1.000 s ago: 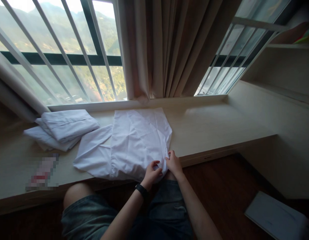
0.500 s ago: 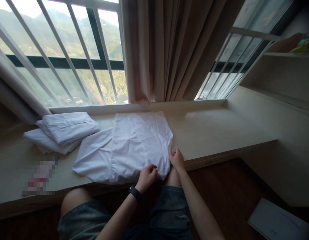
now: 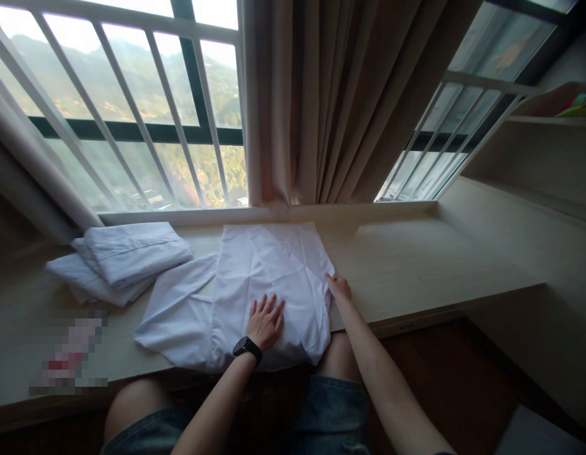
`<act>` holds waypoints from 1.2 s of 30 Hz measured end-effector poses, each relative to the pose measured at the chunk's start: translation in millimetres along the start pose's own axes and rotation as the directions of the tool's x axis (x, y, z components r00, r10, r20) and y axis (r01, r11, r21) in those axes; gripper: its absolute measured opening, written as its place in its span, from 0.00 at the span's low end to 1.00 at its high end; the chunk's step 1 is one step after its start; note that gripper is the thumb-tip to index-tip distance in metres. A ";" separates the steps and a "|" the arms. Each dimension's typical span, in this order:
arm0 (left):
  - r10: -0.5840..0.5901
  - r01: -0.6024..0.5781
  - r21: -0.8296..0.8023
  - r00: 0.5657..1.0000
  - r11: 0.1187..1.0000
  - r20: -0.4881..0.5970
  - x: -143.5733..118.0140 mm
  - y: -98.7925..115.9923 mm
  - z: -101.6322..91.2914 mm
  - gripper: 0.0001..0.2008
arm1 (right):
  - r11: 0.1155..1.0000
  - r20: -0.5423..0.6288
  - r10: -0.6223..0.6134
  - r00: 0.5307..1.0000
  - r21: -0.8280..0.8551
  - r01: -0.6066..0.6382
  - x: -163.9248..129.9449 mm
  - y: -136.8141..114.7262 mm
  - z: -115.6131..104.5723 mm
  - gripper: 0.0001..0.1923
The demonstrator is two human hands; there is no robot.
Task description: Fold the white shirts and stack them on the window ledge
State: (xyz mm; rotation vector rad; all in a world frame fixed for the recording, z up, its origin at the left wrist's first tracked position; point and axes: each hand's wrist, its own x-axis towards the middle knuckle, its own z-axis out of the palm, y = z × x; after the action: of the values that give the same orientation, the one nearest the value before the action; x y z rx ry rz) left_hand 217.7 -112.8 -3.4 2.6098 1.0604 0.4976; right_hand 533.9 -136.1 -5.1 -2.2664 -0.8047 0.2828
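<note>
A white shirt [image 3: 269,272] lies partly folded on the pale wooden window ledge [image 3: 416,259], one sleeve spread out to the left. My left hand [image 3: 264,321], with a black watch on the wrist, rests flat on the shirt's near part, fingers spread. My right hand [image 3: 339,288] touches the shirt's right edge, fingers curled at the fabric fold. Whether it pinches the cloth is hard to tell.
A stack of folded white garments [image 3: 122,256] sits at the left of the ledge. A blurred small object [image 3: 68,357] lies near the front left. Brown curtains [image 3: 340,101] hang behind, window bars on both sides. A shelf [image 3: 549,120] stands at right.
My left hand let go of the shirt's near corner and moved up to lie flat on the cloth. My right hand slid farther up along the right edge.
</note>
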 end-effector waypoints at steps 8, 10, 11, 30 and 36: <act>-0.028 0.027 -0.076 1.000 0.997 -0.015 -0.7 1.3 -3.1 0.24 | 0.998 -0.085 0.051 0.995 0.043 -0.047 -28.8 16.1 4.9 0.31; -0.079 0.070 -0.109 0.994 0.992 -0.080 -10.5 -7.6 -15.5 0.24 | 0.995 -0.097 -0.014 0.995 0.100 0.024 -40.3 25.0 3.3 0.33; -0.123 0.107 -0.114 0.983 0.988 -0.136 -18.3 -16.2 -25.4 0.24 | 0.990 -0.107 -0.043 0.993 0.131 0.057 -44.1 29.4 2.6 0.34; -0.817 0.837 0.087 0.547 0.541 -0.181 -109.2 -212.4 -167.2 0.18 | 0.980 -0.153 -0.186 0.971 0.036 0.194 -56.2 36.6 10.1 0.30; -0.877 0.886 -0.108 0.416 0.450 -0.242 -134.6 -210.1 -168.0 0.18 | 0.980 -0.160 -0.192 0.968 0.025 0.198 -56.7 38.6 11.2 0.29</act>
State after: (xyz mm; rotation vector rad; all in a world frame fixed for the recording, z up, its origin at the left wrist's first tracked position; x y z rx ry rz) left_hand -71.4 -42.0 40.3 1.5780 2.3181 0.5320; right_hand 503.0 -186.8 -41.2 -2.1213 -0.9213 0.0286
